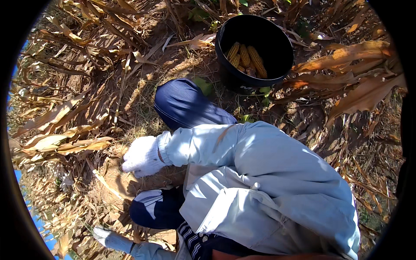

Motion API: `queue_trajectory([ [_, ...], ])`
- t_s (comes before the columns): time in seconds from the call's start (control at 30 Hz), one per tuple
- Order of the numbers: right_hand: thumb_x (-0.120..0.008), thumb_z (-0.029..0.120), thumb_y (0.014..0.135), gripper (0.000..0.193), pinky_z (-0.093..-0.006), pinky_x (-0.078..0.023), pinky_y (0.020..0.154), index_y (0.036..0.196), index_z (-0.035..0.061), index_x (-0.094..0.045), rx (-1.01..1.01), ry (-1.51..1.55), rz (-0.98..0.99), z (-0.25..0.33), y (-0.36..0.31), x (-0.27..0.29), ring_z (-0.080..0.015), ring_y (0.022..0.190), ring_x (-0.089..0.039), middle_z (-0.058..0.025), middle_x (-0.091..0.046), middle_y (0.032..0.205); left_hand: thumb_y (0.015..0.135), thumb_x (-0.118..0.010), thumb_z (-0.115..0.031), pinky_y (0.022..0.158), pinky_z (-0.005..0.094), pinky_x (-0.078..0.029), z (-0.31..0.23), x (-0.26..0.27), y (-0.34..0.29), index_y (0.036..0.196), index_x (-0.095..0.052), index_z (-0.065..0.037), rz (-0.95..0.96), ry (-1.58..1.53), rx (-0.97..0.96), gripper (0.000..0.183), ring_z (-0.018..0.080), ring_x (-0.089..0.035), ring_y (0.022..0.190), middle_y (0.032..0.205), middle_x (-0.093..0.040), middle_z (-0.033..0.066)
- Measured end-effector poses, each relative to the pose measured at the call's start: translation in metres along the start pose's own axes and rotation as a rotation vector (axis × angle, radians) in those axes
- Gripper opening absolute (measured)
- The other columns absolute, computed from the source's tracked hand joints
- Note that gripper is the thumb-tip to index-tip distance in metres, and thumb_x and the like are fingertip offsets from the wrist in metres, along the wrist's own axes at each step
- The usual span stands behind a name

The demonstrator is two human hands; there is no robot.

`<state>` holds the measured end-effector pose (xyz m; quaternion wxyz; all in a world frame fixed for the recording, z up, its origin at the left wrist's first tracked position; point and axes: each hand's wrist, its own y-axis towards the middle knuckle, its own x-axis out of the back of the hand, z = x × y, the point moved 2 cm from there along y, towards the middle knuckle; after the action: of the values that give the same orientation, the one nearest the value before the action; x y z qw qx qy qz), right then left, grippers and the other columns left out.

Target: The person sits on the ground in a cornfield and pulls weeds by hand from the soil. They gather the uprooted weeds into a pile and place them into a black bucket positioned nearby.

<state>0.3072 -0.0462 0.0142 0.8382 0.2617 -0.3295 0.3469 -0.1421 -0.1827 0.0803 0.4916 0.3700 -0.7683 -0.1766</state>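
Observation:
My right hand [142, 157], in a white knit glove, reaches across my body over dry ground and straw. Its fingers are curled in, and whatever they may hold is hidden beneath the hand. Lower left, my left hand [106, 236], also gloved in white, is among dry corn stalks and leaves. Its fingers look pressed together at a stalk's edge, but I cannot make out what is in them. Several yellow corn cobs [245, 56] lie husked inside a black bucket [225, 71], out of reach of both hands.
Dry corn leaves [86, 146] and stalks crowd the left side. More brown leaves [359, 58] hang beside the bucket on the right. My bent knees in dark blue trousers [186, 104] are between the bucket and my hands. Bare soil [108, 184] shows below my right hand.

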Motion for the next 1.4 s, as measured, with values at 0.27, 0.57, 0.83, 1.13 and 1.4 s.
queue_trajectory([
  [0.27,-0.064,0.019,0.103,0.031,-0.0384,-0.057,0.096,0.127,-0.0004,-0.069,-0.296,0.393,-1.095,-0.064,-0.201,0.083,-0.0280,0.108,-0.073,-0.0156,-0.075,0.115,0.112,-0.047,-0.052,0.115,0.0440,-0.048,-0.044,-0.137,0.039,0.148,-0.055,0.008,0.316,0.426,-0.050,0.071,0.0444,-0.059,0.134,0.149,-0.059,0.0298],
  [0.57,-0.066,0.039,0.099,0.054,-0.0441,-0.052,0.107,0.141,0.0065,-0.065,-1.591,0.452,-0.604,-0.137,-0.469,-0.177,-0.0380,0.123,-0.068,-0.0222,-0.070,0.135,0.111,-0.046,-0.055,0.116,0.0439,-0.045,0.077,-0.155,0.012,0.151,-0.054,0.005,0.545,0.571,0.054,0.072,0.0443,-0.057,0.136,0.150,-0.058,0.0281],
  [0.83,-0.061,0.033,0.102,0.052,-0.0438,-0.049,0.111,0.147,0.0065,-0.060,-1.722,0.246,-0.833,-0.190,-0.499,-0.129,-0.0403,0.129,-0.064,-0.0240,-0.069,0.136,0.109,-0.044,-0.061,0.113,0.0447,-0.047,0.059,-0.124,0.001,0.151,-0.057,-0.002,0.452,0.698,0.263,0.073,0.0406,-0.060,0.135,0.151,-0.060,0.0234],
  [1.13,-0.069,0.033,0.101,0.042,-0.0425,-0.053,0.107,0.135,0.0078,-0.068,-1.543,0.171,-0.560,-0.266,-0.480,-0.159,-0.0355,0.126,-0.067,-0.0182,-0.073,0.133,0.108,-0.049,-0.059,0.114,0.0469,-0.044,0.032,-0.111,-0.011,0.150,-0.056,0.001,0.500,0.751,0.256,0.073,0.0421,-0.058,0.135,0.148,-0.061,0.0263],
  [1.4,-0.065,0.031,0.095,0.043,-0.0455,-0.056,0.101,0.129,0.0037,-0.070,-1.194,0.219,-0.274,-0.221,-0.411,-0.166,-0.0397,0.115,-0.070,-0.0213,-0.073,0.122,0.109,-0.053,-0.051,0.112,0.0443,-0.047,-0.002,-0.115,-0.019,0.145,-0.061,0.002,0.515,0.615,0.070,0.064,0.0412,-0.063,0.129,0.141,-0.067,0.0251],
])
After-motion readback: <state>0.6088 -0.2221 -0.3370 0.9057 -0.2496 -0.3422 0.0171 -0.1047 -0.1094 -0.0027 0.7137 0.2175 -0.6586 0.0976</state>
